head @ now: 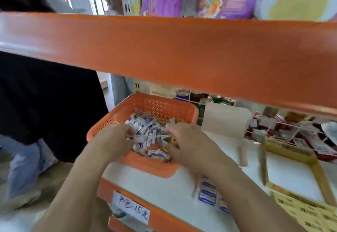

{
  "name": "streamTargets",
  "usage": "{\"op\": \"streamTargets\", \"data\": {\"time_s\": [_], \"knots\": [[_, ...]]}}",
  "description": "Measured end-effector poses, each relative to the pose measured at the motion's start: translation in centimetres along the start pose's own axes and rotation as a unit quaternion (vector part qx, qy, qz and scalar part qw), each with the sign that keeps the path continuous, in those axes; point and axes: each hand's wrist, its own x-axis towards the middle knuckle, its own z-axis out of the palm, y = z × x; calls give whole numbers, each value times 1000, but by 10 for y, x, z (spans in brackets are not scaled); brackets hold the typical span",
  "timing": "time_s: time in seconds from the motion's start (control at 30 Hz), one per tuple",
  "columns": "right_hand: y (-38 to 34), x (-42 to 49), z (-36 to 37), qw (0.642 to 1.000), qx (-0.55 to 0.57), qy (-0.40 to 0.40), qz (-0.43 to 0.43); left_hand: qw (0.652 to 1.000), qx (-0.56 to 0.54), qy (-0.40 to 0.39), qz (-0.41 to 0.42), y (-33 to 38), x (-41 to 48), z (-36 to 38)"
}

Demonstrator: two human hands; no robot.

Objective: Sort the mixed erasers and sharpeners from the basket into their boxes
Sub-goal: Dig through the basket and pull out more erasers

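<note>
Basket [145,167]: orange; small packs [151,137] heaped under fingertips for picking.
Left hand [114,138]: fingers curled into heap; grasp unclear.
Right hand [187,142]: fingers bent down; contents hidden.
Yellow box [321,178]: right of fingers, open, likely receiving sorted items.

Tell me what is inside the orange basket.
A heap of small wrapped packets, mostly white and purple, lies in the orange basket. The left hand and right hand reach in and cover parts of it; the basket floor is hidden.
</note>
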Motion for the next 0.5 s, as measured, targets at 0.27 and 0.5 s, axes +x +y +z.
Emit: {"op": "streamTargets", "data": {"time_s": [0.27, 0.5], "knots": [[-12, 53, 26, 968, -157, -189, 47, 984, 20, -173, 43, -9, 48, 2], [-12, 59, 30, 959, -165, -221, 57, 979, -12, -181, 89, -14, 53, 10]]}}
